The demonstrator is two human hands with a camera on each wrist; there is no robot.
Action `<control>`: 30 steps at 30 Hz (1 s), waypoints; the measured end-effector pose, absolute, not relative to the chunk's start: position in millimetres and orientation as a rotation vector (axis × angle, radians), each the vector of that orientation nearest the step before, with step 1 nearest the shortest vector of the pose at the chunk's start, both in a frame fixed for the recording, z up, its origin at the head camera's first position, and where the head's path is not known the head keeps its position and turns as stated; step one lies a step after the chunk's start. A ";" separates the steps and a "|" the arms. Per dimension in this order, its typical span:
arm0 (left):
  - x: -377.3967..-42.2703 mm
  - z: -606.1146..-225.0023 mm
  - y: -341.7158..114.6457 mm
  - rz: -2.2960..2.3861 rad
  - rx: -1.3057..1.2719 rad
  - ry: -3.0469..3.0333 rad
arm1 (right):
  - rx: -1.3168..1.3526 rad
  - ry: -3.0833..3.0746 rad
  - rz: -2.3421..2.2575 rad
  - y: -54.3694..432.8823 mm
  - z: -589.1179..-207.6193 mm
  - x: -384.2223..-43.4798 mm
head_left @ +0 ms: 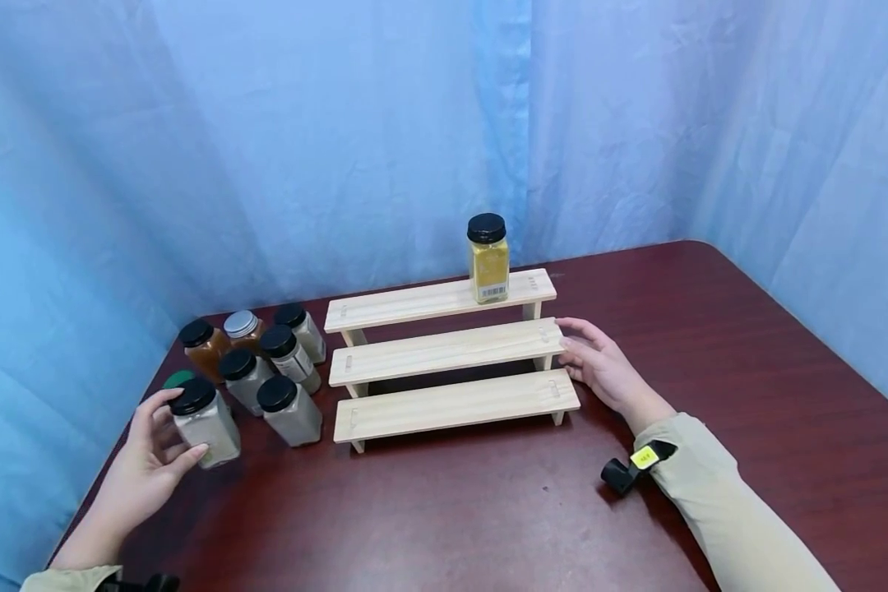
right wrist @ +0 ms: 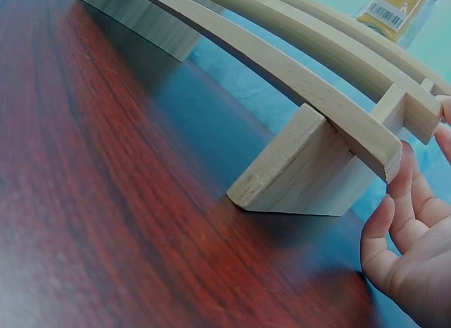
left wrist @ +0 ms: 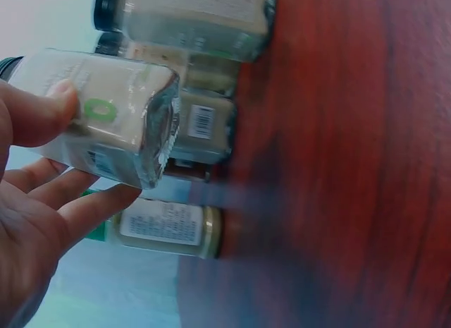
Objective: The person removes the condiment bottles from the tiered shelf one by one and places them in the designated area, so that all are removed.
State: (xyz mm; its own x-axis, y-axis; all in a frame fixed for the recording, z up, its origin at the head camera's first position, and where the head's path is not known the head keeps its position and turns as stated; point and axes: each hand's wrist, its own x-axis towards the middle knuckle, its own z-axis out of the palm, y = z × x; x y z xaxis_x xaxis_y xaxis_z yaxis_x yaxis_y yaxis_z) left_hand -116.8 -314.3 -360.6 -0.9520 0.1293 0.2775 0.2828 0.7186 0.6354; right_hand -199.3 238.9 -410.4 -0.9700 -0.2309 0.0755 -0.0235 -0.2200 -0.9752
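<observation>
A clear square jar [head_left: 210, 429] of pale powder with a black lid is in my left hand [head_left: 146, 470]. Thumb and fingers grip it from opposite sides, and a green mark shows on its face in the left wrist view. Its base hangs clear of the table, lifted above the bases of the jars behind it. On the far side, my right hand [head_left: 601, 368] holds the right end of the middle step of a three-step wooden rack [head_left: 444, 353], fingers curled at that end. A jar of yellow powder [head_left: 491, 267] stands upright on the top step, right of centre.
Left of the rack stand several more jars, among them a silver-lidded brown one [head_left: 244, 329], a black-lidded one [head_left: 292, 411] at the front, and a green-lidded one [left wrist: 162, 223] partly hidden. Blue curtains [head_left: 340, 148] surround the dark red table [head_left: 444, 510].
</observation>
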 end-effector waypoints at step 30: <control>-125.4 -375.4 -313.0 -1.086 -0.314 -2.910 | -0.291 1.871 -2.335 238.5 -409.8 -200.9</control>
